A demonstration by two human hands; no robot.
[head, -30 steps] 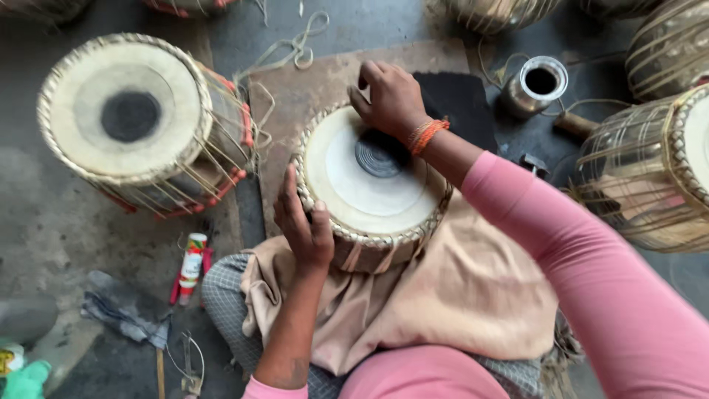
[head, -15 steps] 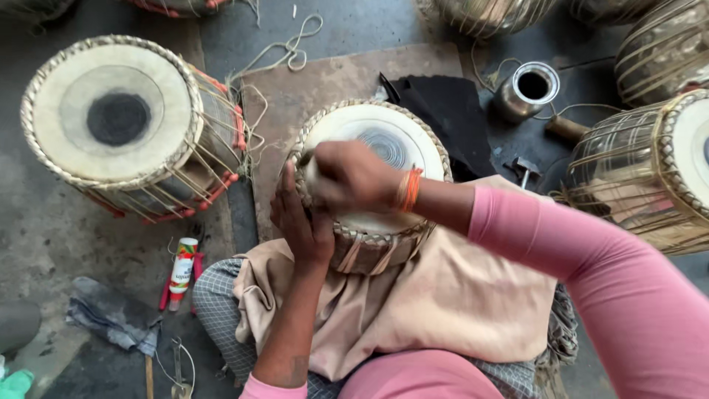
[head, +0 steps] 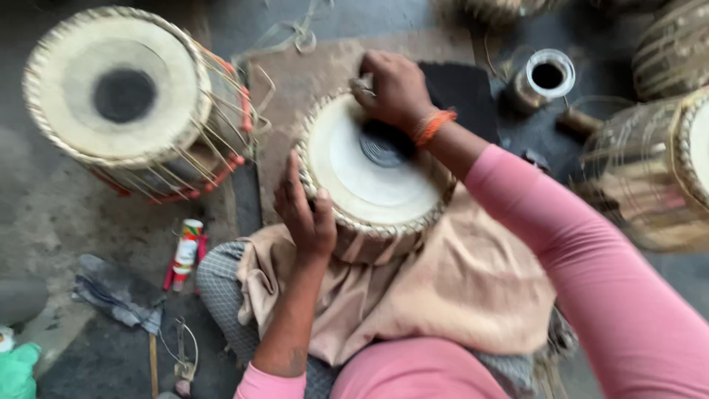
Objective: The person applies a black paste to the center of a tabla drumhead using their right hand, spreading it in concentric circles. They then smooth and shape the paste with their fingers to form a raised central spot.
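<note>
Left hand (head: 306, 214) braces the near rim of the drum (head: 373, 174) on the lap; right hand (head: 391, 89) presses its far edge (grip contents unclear). Two more drums (head: 122, 96) crowd the floor alongside.

Lighting: soft, even daylight, moderate brightness; source not visible. Shadows: faint, diffuse, darkest on the floor (head: 66, 222) beneath the large drum (head: 122, 96). Glare: mild sheen on the rim of the metal cup (head: 548, 75); pale skin of the lap drum (head: 369, 174) bright but not blown out. Blur: motion smear across the whole frame, strongest at the right-hand drum (head: 650, 177) and the top edge. Sharpest zone: left hand (head: 304, 214), still soft. Right hand (head: 395, 89) slightly smeared. Distortion: wide-angle stretch at the corners.
</note>
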